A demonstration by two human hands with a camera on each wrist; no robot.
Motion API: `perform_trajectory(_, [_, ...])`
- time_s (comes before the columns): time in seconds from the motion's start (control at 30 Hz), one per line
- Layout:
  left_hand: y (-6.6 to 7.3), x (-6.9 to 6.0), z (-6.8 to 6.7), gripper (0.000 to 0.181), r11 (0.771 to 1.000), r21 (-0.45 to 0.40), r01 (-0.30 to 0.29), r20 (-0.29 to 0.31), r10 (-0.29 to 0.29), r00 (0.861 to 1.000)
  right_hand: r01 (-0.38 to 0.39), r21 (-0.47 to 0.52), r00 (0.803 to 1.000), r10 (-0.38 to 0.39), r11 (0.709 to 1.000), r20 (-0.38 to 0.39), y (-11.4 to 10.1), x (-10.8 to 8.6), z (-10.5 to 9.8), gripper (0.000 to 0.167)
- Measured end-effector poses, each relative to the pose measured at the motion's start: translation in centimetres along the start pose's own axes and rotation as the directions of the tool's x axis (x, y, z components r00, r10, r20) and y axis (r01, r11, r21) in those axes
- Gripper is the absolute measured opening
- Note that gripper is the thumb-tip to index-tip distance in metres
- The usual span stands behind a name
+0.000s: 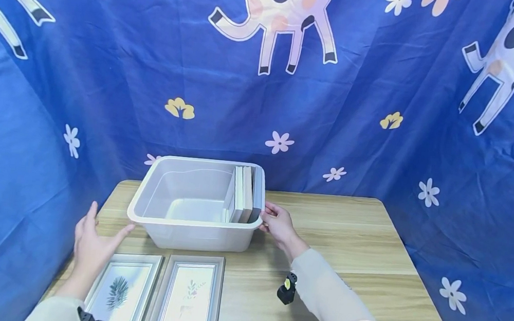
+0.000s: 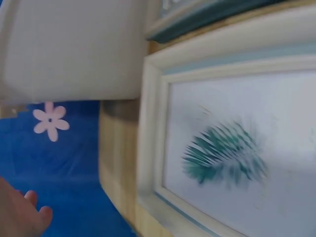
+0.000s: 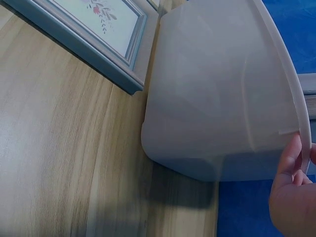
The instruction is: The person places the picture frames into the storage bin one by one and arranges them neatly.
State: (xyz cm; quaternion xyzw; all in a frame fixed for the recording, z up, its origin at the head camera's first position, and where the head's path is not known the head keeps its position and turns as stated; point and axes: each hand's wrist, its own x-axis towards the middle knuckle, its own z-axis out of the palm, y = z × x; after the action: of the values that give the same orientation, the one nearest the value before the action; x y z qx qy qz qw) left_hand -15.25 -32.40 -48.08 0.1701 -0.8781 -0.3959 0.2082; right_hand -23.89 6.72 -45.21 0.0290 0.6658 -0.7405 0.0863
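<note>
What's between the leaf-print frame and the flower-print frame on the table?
Just a thin strip of bare tabletop; shows in the left wrist view.

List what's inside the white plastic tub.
At least three apparent picture frames stand on edge at the right end of the tub. Some floor shows left of them. Their adjoining faces are mostly hidden; the near wall covers their bottoms.
</note>
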Motion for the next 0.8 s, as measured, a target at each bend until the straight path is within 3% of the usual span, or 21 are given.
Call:
perform_trajectory(0.17, [-1.8,-0.6,-0.3,0.117,0.992,0.114,0.053,0.041,-0.058,0.998,-0.004,0.001,1.000,0.004,1.000,0.001,0.0,0.0,0.1,0.044])
perform_trajectory(0.47, [-4.7,-2.1,0.3,0.129,0.947,0.322,-0.025,0.127,-0.017,0.992,-0.002,0.002,1.000,0.002,1.000,-0.003,0.2,0.1,0.0,0.044])
perform_trajectory(0.8, [-5.8,-3.6,2.6,0.136,0.915,0.403,0.028,0.214,-0.124,0.969,0.002,-0.004,1.000,-0.002,1.000,0.007,0.1,-0.1,-0.1,0.043])
